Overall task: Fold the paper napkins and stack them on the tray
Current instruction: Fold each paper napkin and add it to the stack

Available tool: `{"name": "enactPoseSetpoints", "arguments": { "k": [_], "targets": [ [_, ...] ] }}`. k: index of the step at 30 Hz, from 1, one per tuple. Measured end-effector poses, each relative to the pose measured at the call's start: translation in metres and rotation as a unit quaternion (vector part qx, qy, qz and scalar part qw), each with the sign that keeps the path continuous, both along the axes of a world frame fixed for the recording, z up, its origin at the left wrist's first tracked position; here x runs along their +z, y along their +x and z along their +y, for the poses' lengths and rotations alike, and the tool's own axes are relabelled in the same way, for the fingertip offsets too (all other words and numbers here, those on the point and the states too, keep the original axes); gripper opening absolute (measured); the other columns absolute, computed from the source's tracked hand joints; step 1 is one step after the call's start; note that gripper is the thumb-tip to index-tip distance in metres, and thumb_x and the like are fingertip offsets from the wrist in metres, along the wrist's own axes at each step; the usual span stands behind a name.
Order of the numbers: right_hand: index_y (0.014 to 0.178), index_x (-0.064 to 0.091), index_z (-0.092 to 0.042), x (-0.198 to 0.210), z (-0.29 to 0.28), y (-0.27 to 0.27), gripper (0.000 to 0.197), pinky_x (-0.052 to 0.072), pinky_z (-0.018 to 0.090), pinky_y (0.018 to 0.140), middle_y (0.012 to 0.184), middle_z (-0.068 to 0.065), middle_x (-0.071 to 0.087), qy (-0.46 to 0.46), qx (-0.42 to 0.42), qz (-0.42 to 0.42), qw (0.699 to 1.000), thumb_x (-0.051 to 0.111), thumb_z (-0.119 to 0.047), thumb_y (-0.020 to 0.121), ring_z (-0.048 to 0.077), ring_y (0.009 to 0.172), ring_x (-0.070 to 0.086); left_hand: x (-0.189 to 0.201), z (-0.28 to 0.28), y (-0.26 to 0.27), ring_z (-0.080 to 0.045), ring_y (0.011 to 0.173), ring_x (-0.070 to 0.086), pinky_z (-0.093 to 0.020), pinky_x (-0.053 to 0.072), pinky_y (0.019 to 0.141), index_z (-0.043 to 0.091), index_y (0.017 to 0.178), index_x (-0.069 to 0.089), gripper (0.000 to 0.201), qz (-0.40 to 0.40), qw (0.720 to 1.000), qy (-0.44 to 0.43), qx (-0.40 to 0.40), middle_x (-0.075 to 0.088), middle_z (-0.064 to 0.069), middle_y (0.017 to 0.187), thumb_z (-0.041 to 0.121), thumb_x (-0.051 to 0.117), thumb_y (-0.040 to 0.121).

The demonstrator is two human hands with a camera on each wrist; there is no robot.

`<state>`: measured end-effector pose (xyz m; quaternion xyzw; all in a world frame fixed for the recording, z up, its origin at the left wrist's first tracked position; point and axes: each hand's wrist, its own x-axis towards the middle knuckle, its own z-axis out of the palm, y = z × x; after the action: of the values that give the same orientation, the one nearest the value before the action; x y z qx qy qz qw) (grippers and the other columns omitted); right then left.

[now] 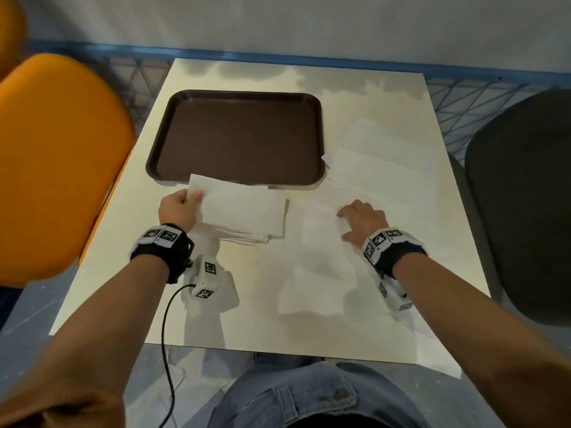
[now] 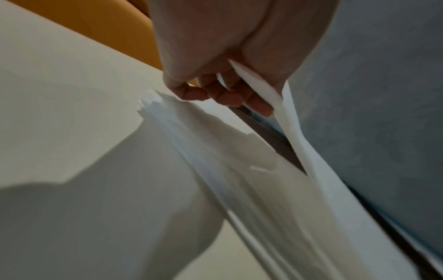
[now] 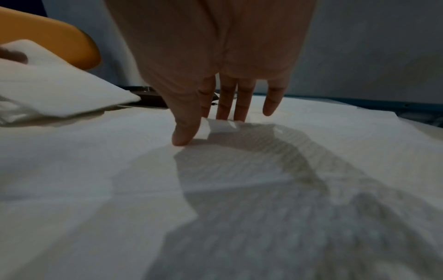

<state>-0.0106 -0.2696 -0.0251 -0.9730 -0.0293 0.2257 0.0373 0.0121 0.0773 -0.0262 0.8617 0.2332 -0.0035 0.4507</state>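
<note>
A brown tray (image 1: pixel 173 118) lies empty at the back left of the table. Just in front of it my left hand (image 1: pixel 180 205) pinches the left end of a folded white napkin (image 1: pixel 244 208), lifting it off a small pile of folded napkins (image 1: pixel 244 237). In the left wrist view the left hand's fingers (image 2: pixel 225 94) curl round the raised napkin sheet (image 2: pixel 294 136) above the pile (image 2: pixel 215 151). My right hand (image 1: pixel 360 219) rests with straight fingers (image 3: pixel 187 132) on an unfolded napkin (image 1: pixel 315 257) spread flat on the table (image 3: pixel 239 180).
More flat napkins (image 1: pixel 386 162) lie overlapped at the right of the tray. An orange chair (image 1: pixel 58 162) stands at the table's left edge and a dark chair (image 1: pixel 525 196) at its right. A cable (image 1: pixel 165 350) hangs from my left wrist.
</note>
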Motion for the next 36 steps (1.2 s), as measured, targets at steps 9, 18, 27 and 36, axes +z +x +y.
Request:
{"name": "enactPoseSetpoints", "arguments": {
  "k": [9, 18, 27, 36],
  "targets": [
    [0.109, 0.058, -0.024, 0.011, 0.004, 0.009, 0.029, 0.032, 0.037, 0.096, 0.116, 0.0, 0.051, -0.028, 0.033, -0.021, 0.999, 0.063, -0.037, 0.083, 0.021, 0.114, 0.042, -0.021, 0.01, 0.012, -0.034, 0.112, 0.051, -0.045, 0.039, 0.096, 0.019, 0.12, 0.056, 0.036, 0.101, 0.981, 0.166, -0.008, 0.063, -0.007, 0.115, 0.034, 0.057, 0.088],
    [0.096, 0.062, -0.017, 0.068, 0.021, 0.009, 0.01, 0.036, 0.023, 0.073, 0.084, -0.002, 0.058, 0.232, 0.02, -0.017, 0.972, 0.061, -0.014, 0.087, 0.02, 0.082, 0.057, 0.023, -0.073, 0.0, -0.023, 0.126, 0.038, -0.042, 0.032, 0.102, 0.025, 0.141, 0.038, 0.065, -0.108, 0.963, 0.148, -0.198, 0.043, -0.002, 0.139, 0.042, 0.065, 0.084],
    [0.092, 0.064, -0.015, 0.125, -0.007, 0.017, 0.009, 0.041, 0.022, 0.076, 0.084, -0.003, 0.06, 0.439, -0.123, -0.236, 0.858, 0.055, -0.018, 0.093, 0.01, 0.082, 0.053, 0.029, -0.132, -0.027, -0.013, 0.099, 0.066, -0.026, 0.051, 0.087, 0.027, 0.105, 0.063, 0.065, 0.057, 0.89, -0.318, -0.32, 0.069, 0.008, 0.106, 0.048, 0.081, 0.047],
    [0.086, 0.059, -0.022, 0.083, -0.033, -0.003, 0.005, 0.047, 0.033, 0.086, 0.095, 0.005, 0.063, 0.469, -0.295, -0.208, 0.806, 0.063, -0.02, 0.088, 0.017, 0.089, 0.059, 0.029, -0.158, -0.022, -0.022, 0.084, 0.066, -0.025, 0.052, 0.066, 0.006, 0.106, 0.064, 0.025, 0.023, 0.86, -0.496, -0.114, 0.071, -0.006, 0.1, 0.015, 0.07, 0.083]
  ]
}}
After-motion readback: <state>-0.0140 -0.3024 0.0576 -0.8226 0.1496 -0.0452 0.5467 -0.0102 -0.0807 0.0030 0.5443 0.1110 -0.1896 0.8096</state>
